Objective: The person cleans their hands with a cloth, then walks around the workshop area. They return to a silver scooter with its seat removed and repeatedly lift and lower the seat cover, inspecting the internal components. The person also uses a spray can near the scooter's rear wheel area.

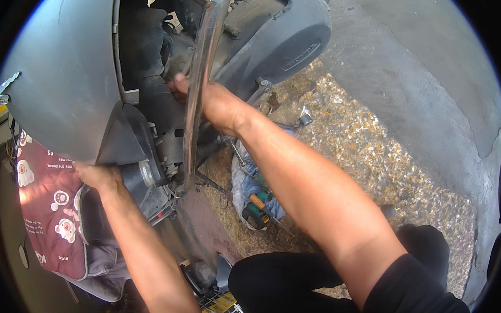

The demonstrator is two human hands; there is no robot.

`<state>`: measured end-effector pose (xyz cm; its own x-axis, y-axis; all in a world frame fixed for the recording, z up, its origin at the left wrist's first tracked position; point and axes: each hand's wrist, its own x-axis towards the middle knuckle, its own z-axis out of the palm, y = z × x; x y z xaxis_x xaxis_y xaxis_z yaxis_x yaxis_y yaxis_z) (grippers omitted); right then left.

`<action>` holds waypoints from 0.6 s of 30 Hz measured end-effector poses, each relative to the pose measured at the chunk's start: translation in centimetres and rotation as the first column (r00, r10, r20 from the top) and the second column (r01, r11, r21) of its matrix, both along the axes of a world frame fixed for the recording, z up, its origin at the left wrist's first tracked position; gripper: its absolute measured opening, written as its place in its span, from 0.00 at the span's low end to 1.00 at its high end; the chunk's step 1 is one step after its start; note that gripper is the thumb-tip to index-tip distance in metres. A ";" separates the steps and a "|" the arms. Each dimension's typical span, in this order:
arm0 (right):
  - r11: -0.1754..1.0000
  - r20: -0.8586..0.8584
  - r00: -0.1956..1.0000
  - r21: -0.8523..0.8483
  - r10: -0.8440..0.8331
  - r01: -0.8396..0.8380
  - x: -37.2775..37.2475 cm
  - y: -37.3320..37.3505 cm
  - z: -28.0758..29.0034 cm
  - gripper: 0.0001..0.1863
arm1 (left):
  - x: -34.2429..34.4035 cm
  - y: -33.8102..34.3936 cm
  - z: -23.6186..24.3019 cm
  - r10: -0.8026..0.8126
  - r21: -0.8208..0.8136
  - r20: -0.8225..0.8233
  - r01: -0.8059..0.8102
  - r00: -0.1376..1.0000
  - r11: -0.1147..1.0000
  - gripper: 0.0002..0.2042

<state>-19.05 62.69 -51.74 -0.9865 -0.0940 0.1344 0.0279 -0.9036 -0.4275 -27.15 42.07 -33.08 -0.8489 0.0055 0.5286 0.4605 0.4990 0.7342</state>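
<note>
A large grey scooter body panel (68,62) fills the upper left. My left hand (99,176) grips its lower edge, with the fingertips hidden behind the panel. Past a shiny metal guard bar (196,91), my right hand (211,100) reaches into the dark open side of the scooter. Its fingers look curled together beside the inner frame, and the bar covers part of the hand. What they hold, if anything, cannot be made out. Beyond the right hand sits the scooter's grey engine cover (278,50).
On the speckled ground (364,145) below my right forearm lies a plastic bag (240,184) with screwdrivers (258,202) on it. A small black connector (305,119) lies nearby. A maroon padded cover with bear prints (50,202) hangs at the left. Grey concrete (424,80) stretches right.
</note>
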 end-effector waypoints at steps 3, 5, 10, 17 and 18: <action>0.995 -0.027 0.995 -0.013 0.101 -0.101 0.4 -0.1 -0.5 0.36 | -0.1 0.7 -0.3 -0.031 0.206 0.087 0.013 0.996 0.978 0.20; 0.972 -0.112 0.974 -0.111 0.197 -0.209 1.3 0.3 -1.2 0.37 | 0.3 1.4 -0.7 -0.010 0.171 0.039 0.003 0.999 0.985 0.22; 0.945 -0.192 0.942 -0.125 0.276 -0.303 2.2 -1.3 -1.1 0.44 | 0.9 2.9 -1.0 0.099 0.120 -0.013 -0.097 0.995 0.988 0.25; 0.842 -0.328 0.904 -0.372 0.274 -0.390 2.1 -4.6 -1.4 0.48 | 0.5 2.4 -0.7 -0.005 0.271 -0.034 0.013 0.999 0.962 0.20; 0.843 -0.347 0.903 -0.380 0.253 -0.382 2.2 -4.7 -1.5 0.47 | 0.4 2.4 -0.7 0.013 0.233 -0.035 -0.005 0.999 0.972 0.20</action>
